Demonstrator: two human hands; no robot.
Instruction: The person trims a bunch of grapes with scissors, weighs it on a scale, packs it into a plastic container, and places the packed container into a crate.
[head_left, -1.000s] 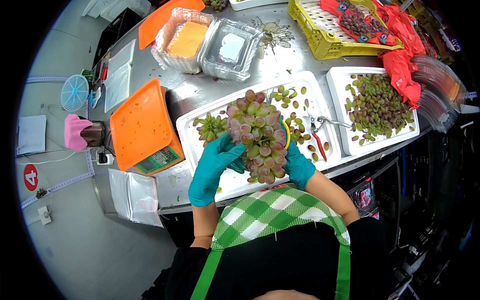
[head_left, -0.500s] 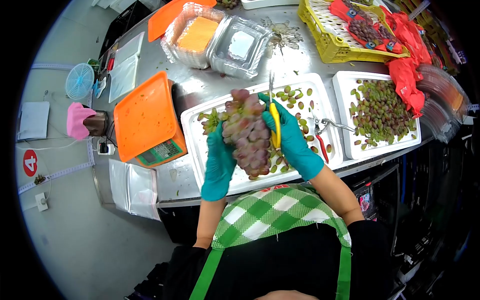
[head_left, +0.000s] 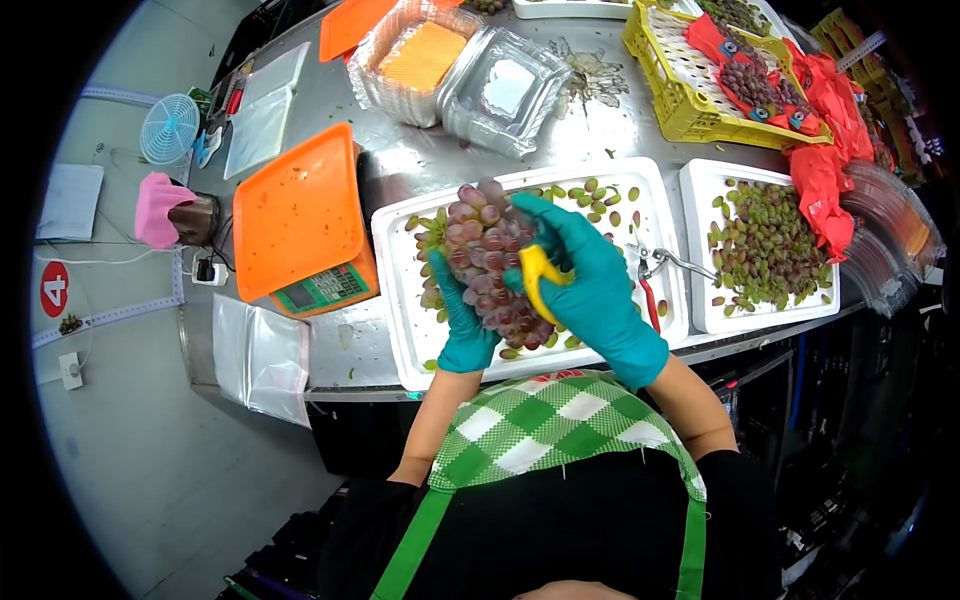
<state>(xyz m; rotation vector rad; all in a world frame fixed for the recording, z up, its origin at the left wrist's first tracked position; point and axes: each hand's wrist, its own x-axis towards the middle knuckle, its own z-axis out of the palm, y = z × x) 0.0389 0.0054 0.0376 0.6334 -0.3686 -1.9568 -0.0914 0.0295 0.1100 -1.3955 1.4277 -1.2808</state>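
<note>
A bunch of purple-green grapes point(head_left: 485, 250) hangs over a white tray point(head_left: 400, 345) in which loose grapes lie. My left hand point(head_left: 463, 325), in a teal glove, supports the bunch from its left and lower side. Yellow-handled scissors point(head_left: 541, 283) are in my gloved right hand point(head_left: 600, 290), at the right side of the bunch; their blades are hidden. Red-handled pruning shears point(head_left: 648, 285) rest in the tray to the right of my right hand. A smaller green cluster point(head_left: 432, 232) lies behind the bunch at the tray's left.
An orange-topped scale point(head_left: 305, 215) stands at left, with plastic bags point(head_left: 262, 355) near the front edge. Clear containers point(head_left: 415, 60) are at the back. On the right are a second tray point(head_left: 697, 205) of loose grapes and a yellow crate point(head_left: 680, 115).
The scissors have tilted from upright to slanting at the grapes, and my right hand has turned over the bunch's right side. The whole view has shifted slightly.
</note>
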